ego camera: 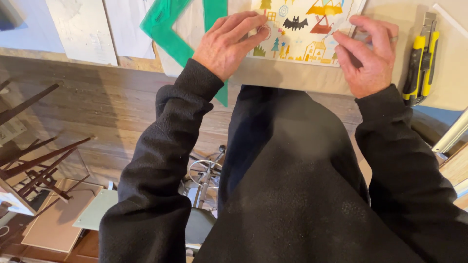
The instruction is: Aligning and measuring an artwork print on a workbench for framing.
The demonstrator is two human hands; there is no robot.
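At a workbench (292, 80) top of frame, my left hand (229, 45) presses flat on a colourful illustrated sheet (304, 31), steadying it, while my right hand (368, 53) pinches its right edge; a yellow utility knife (420, 61) waits at right.

No packages, no signs and no screens on show here. The closest thing to a label is a printed picture sheet (304, 29) lying flat on the far side of the tabletop (292, 78), a pale cream rectangle scattered with small drawings in yellow, orange, green, blue and black. Its far edge runs out of view at the top.
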